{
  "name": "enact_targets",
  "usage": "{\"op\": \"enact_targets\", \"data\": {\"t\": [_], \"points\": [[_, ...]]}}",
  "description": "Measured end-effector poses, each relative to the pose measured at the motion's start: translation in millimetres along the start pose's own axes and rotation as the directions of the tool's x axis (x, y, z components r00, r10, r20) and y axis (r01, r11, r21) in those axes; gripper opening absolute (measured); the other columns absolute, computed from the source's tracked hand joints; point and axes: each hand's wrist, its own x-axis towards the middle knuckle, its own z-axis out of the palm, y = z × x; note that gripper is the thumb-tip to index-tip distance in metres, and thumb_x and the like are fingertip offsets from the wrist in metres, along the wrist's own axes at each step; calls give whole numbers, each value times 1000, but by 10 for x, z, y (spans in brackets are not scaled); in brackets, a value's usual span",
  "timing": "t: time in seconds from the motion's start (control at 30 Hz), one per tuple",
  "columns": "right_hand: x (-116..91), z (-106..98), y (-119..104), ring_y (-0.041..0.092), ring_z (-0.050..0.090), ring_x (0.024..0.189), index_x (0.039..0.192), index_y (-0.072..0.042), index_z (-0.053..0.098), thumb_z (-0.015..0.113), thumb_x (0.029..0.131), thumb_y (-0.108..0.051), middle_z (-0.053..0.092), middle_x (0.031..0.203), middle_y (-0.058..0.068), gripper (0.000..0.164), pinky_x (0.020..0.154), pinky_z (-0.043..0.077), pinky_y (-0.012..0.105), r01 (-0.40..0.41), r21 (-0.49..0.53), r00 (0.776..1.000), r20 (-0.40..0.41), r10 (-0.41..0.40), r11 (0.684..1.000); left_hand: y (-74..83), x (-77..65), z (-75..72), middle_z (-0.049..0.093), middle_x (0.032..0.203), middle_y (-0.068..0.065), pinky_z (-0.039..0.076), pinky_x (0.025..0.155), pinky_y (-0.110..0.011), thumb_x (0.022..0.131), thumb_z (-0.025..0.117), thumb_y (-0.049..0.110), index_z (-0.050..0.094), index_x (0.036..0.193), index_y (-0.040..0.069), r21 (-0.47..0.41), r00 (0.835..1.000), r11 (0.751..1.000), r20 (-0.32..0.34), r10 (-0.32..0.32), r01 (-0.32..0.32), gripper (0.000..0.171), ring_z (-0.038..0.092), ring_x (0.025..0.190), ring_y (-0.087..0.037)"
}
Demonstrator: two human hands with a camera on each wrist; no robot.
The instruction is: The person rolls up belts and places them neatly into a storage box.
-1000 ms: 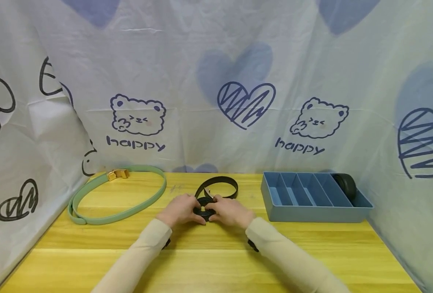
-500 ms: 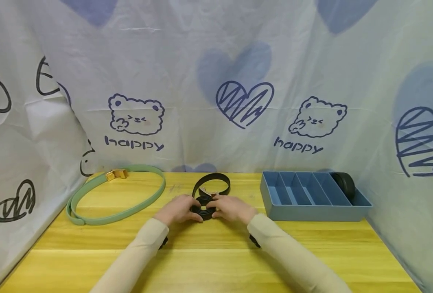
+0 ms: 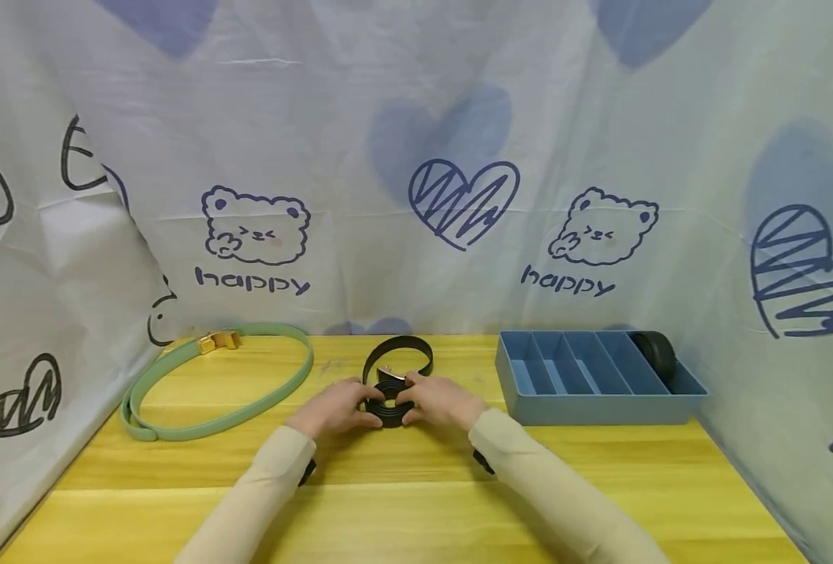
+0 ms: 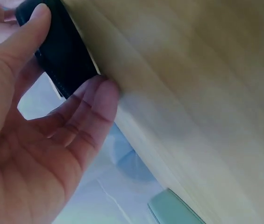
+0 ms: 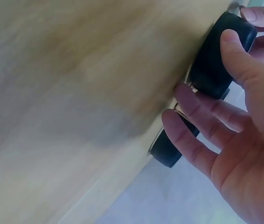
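Note:
A black belt [image 3: 391,419] stands on edge at the middle of the table, its near part wound into a tight coil. Behind the coil, its free end makes a wider loop, with a metal buckle near the coil. My left hand [image 3: 335,406] grips the coil from the left, thumb in front, as the left wrist view shows on the black strap [image 4: 64,46]. From the right, my right hand [image 3: 441,402] holds the same coil; in the right wrist view its thumb presses the coil's outside [image 5: 216,56], and other fingers reach beside the loose strap [image 5: 167,149].
A green belt [image 3: 212,424] with a gold buckle [image 3: 218,341] lies in a big loop at the left. At the right stands a blue-grey divided box [image 3: 600,409], a rolled black belt [image 3: 656,356] in its rightmost compartment. A printed cloth [image 3: 360,117] hangs behind the table.
The wider loop behind the coil has shifted left and become smaller, and the buckle shows more plainly. Both hands stay on the coil. The head view has turned slightly.

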Motion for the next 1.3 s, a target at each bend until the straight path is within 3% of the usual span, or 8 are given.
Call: {"op": "enact_targets", "data": {"t": [0.1,0.3,0.47,0.63,0.77,0.87,1.07,1.3], "points": [[-31,-12,0,17,57,91,117,-24,61,59,83,-41,50,115,4,38,79,47,34,-23,-4,1000,-2,23,1000,18,51,12,62,92,1,43,74,-33,73,72,41,69,99,16,9,1000,1000,-7,14,-14,36,54,80,-15],[-27,-15,-57,15,56,79,115,-28,63,58,83,-46,51,106,5,37,68,49,34,-60,-41,998,-6,60,997,123,104,26,64,81,5,44,63,-32,68,71,53,71,87,21,124,999,992,-43,-32,38,38,54,69,-12],[3,-56,-59,19,55,99,111,-26,66,61,81,-40,52,116,7,34,80,47,35,-53,-26,999,5,53,998,151,74,7,66,90,1,46,66,-38,73,67,52,71,99,21,185,999,983,-35,2,4,40,57,77,-20],[4,-63,-52,23,53,106,112,-25,66,62,81,-39,48,125,10,34,84,45,36,-28,-8,999,33,28,1000,98,41,4,61,99,-5,45,75,-39,74,66,52,67,110,20,136,1000,991,11,-5,3,48,56,86,-22],[-8,-45,-66,21,55,100,114,-25,64,61,82,-40,49,123,9,35,81,46,35,-32,-12,999,27,33,999,59,36,16,57,93,0,44,72,-34,72,68,52,70,102,18,73,1000,997,1,-24,23,46,53,80,-15],[-16,-38,-94,17,55,89,114,-26,63,60,82,-44,51,111,5,36,73,48,35,-52,-25,999,-5,52,998,55,44,26,57,88,3,44,69,-32,69,68,55,72,93,19,66,999,997,-25,-31,32,44,52,76,-13],[-6,-30,-146,11,41,74,107,-26,67,61,79,-48,44,90,-1,36,59,42,28,-74,-9,996,-51,74,997,71,61,32,58,81,6,43,63,-32,63,68,62,71,78,24,77,997,995,-57,-56,61,41,52,72,-12],[29,-24,-95,12,39,77,107,-25,68,66,79,-39,44,90,-2,32,66,38,27,-39,0,999,-38,39,999,11,20,19,53,96,-3,43,71,-35,71,67,56,66,111,24,38,998,997,16,-62,62,51,50,78,-17]]}}
